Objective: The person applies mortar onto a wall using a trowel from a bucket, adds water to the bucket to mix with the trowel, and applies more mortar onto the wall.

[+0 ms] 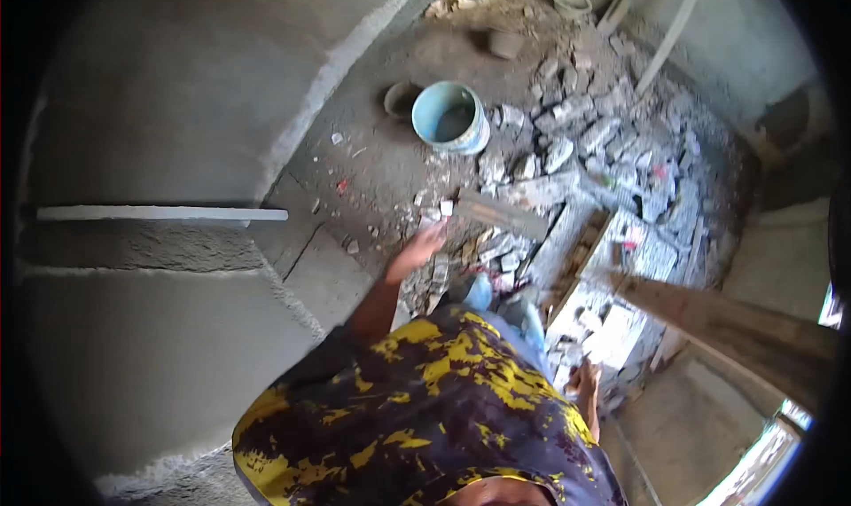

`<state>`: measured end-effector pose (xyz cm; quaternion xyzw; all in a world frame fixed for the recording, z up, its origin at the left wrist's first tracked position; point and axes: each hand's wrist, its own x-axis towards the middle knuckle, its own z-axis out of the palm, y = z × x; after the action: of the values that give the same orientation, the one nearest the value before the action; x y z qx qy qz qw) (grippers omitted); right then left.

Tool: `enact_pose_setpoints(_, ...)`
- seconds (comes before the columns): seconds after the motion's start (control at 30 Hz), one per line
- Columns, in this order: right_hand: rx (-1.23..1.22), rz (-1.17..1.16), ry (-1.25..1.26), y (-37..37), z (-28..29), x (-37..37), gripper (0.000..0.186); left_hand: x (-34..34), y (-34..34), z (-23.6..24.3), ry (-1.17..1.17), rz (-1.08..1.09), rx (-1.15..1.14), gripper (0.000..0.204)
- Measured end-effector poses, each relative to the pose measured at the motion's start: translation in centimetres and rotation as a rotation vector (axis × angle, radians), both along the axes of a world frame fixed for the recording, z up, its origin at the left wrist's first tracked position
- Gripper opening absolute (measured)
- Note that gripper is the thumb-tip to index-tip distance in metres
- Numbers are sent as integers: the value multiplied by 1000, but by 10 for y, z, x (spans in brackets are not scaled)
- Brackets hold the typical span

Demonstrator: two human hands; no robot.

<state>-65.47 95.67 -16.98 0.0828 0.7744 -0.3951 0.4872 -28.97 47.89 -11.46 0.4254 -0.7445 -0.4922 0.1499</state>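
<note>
My left hand (pixel 420 248) reaches forward over the floor, its fingers stretched out and a little blurred. Just beyond the fingertips lies a small white chunk of rubble (pixel 446 208), and I see no grip on it. A short wooden board (pixel 502 214) rests on the debris to the right of this hand. Low on my right side, my right hand (pixel 585 380) is in shadow beside pale broken pieces (pixel 589 320). Its fingers are too dark and small to show whether they hold anything.
A pale blue bucket (pixel 450 118) stands ahead, with a dark pan (pixel 402 100) beside it. Broken masonry (pixel 598 138) covers the floor ahead and right. A long wooden beam (pixel 718 320) juts in from the right. Plastered wall (pixel 168 98) with a white ledge (pixel 163 213) fills the left.
</note>
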Motion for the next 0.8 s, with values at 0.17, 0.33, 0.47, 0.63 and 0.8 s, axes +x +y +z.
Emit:
enact_pose_setpoints(0.17,189,129,-22,-42,-31,-3,33,203,167,-40,-586,859,654,48)
enact_pose_setpoints(0.33,215,294,99,-151,-38,-9,29,273,205,-27,-525,1148,975,47)
enact_pose_setpoints(0.47,148,445,182,-282,-35,-20,25,308,113,-61,-383,1062,963,47)
enact_pose_setpoints(0.63,-312,751,45,-530,79,86,29,401,-75,-123,-325,543,280,46)
enact_pose_setpoints(0.8,-204,924,304,-752,130,161,36,355,-345,-8,415,1020,416,54)
